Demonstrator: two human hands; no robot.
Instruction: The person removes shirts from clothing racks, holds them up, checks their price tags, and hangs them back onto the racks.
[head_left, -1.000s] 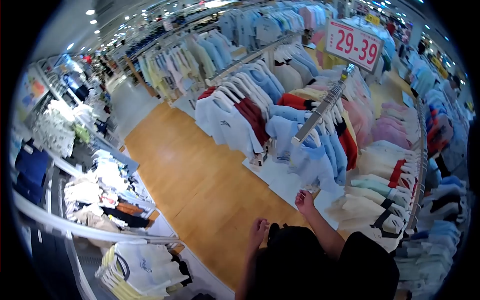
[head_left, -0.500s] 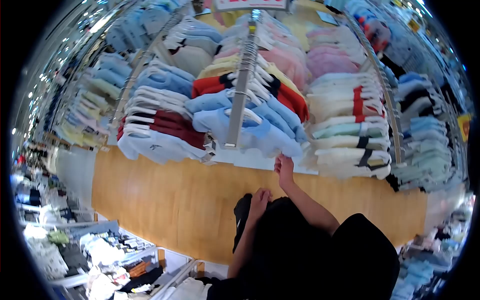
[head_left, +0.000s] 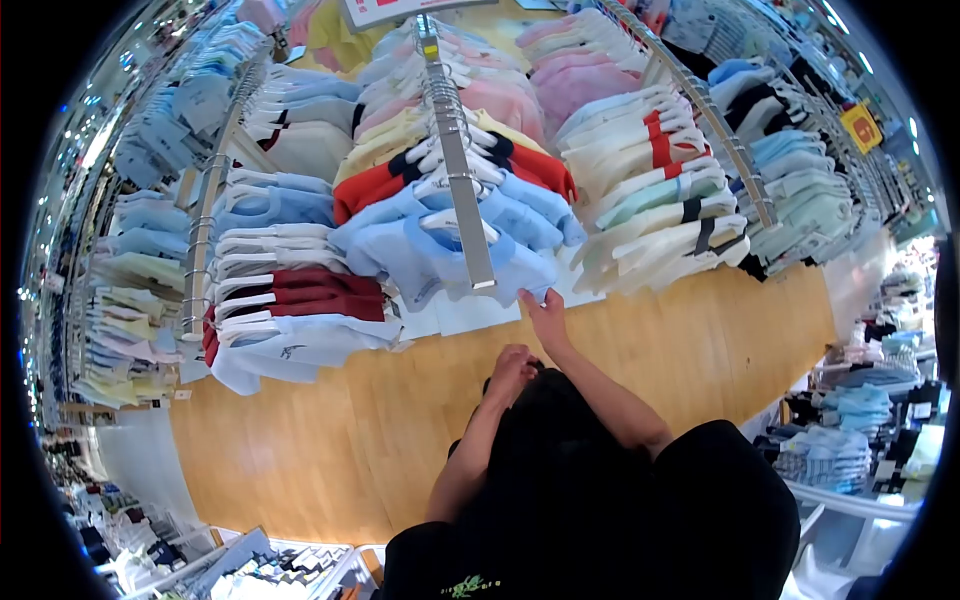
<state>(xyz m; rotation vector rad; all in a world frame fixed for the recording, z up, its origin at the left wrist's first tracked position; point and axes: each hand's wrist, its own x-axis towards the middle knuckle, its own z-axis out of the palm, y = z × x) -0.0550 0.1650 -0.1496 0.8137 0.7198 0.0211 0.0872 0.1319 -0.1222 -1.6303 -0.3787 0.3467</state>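
Note:
A light blue T-shirt (head_left: pixel 435 255) hangs on a white hanger at the front of the middle rail. My right hand (head_left: pixel 545 318) is at the lower edge of its right sleeve, with thumb and fingers pinched on the cloth. Lower down, in front of my body, is my left hand (head_left: pixel 512 372). Its fingers are curled in and I see nothing in them; it touches no garment. More blue shirts and a red garment (head_left: pixel 355 190) hang behind the front T-shirt.
A metal rail (head_left: pixel 466 200) juts toward me above the shirts. Racks of hanging tops flank it: a pale blue shirt (head_left: pixel 300 345) at left, cream tops (head_left: pixel 670 240) at right. Wooden floor (head_left: pixel 330 440) lies below. Stocked shelves (head_left: pixel 850 500) stand at the lower right.
My view has turned, so the racks appear shifted left. My right hand stays at the T-shirt's sleeve edge. The left hand has risen slightly, fingers still curled.

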